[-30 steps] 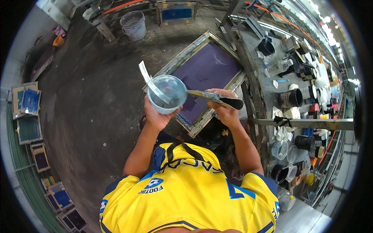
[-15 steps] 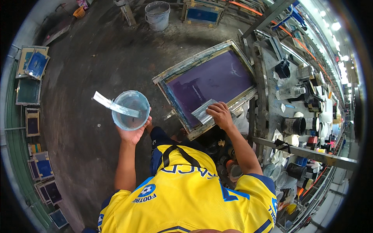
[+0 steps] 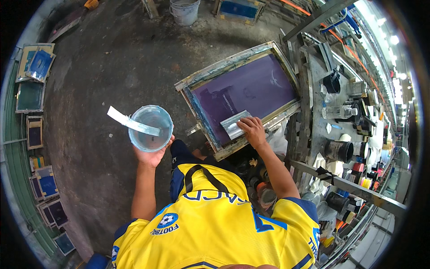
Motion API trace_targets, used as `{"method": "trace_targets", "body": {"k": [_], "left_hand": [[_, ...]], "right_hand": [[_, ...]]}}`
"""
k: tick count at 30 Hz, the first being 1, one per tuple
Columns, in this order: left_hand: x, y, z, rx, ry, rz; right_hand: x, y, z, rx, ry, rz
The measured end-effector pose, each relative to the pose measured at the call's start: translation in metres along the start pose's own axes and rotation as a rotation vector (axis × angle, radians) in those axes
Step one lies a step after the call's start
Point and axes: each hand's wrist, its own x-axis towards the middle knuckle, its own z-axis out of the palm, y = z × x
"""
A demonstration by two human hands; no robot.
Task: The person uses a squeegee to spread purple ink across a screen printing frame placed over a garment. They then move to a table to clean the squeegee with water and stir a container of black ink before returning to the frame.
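My left hand is wrapped round the underside of a round translucent tub, held out over the floor. A white strip-like spatula leans in the tub, its outer end past the left rim. My right hand grips a silvery metal scoop coater by its right end. The coater lies over the near left part of a purple screen-printing mesh, along the near side; whether it touches the mesh I cannot tell. A worn wooden frame surrounds the mesh, tilted, with faint pale markings on it.
At the right, a bench carries a clear bottle, a black tub and several other containers. A metal rail crosses near my right arm. A white bucket stands ahead; several framed screens lean along the left wall.
The coater has turned in my right hand, so more of its broad face shows. My left hand and the tub have barely moved. The whole view has shifted slightly.
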Motion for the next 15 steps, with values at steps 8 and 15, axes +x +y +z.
{"method": "trace_targets", "body": {"k": [8, 15], "left_hand": [[0.019, -0.008, -0.001, 0.004, -0.018, -0.020], [0.009, 0.016, 0.000, 0.108, -0.111, 0.008]], "right_hand": [[-0.005, -0.001, 0.000, 0.011, -0.061, 0.054], [0.013, -0.037, -0.035, 0.095, -0.144, 0.152]]}}
